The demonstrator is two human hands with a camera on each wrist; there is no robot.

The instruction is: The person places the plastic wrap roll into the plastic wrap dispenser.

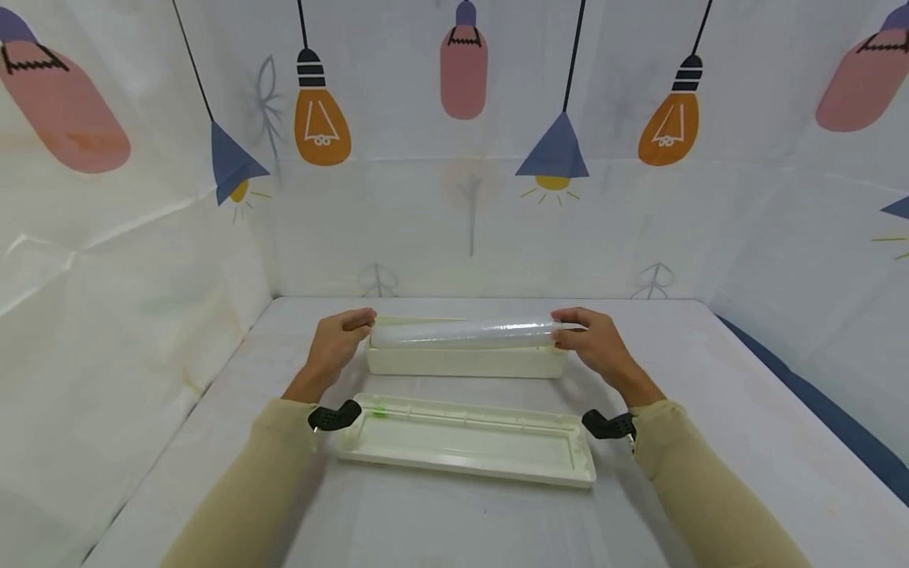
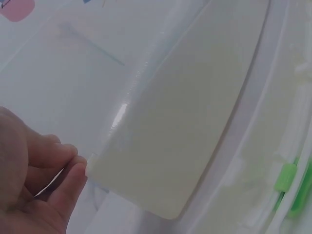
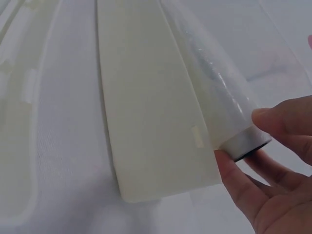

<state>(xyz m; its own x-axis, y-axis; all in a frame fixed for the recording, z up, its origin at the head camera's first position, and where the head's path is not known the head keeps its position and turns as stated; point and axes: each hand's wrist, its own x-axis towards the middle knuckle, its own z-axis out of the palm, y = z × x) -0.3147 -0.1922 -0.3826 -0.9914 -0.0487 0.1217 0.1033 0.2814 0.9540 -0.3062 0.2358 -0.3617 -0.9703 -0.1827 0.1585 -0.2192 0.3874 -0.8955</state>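
Observation:
A roll of cling film (image 1: 465,333) lies lengthwise over a long cream dispenser box (image 1: 465,363), its right end raised above the box's rim. At that end my right hand (image 1: 595,341) pinches the roll's core tube (image 3: 246,142) between thumb and fingers. My left hand (image 1: 337,347) holds the roll's left end, thumb and fingertips right at the box's corner in the left wrist view. Nearer to me lies the cream lid (image 1: 465,450), its inner side up, with a small green slider (image 2: 285,178) on a rail.
The white-covered table (image 1: 454,528) runs back to a hanging sheet (image 1: 419,229) printed with lamps and bulbs. Similar sheeting stands at the left and right. Both wrists carry black straps (image 1: 334,416).

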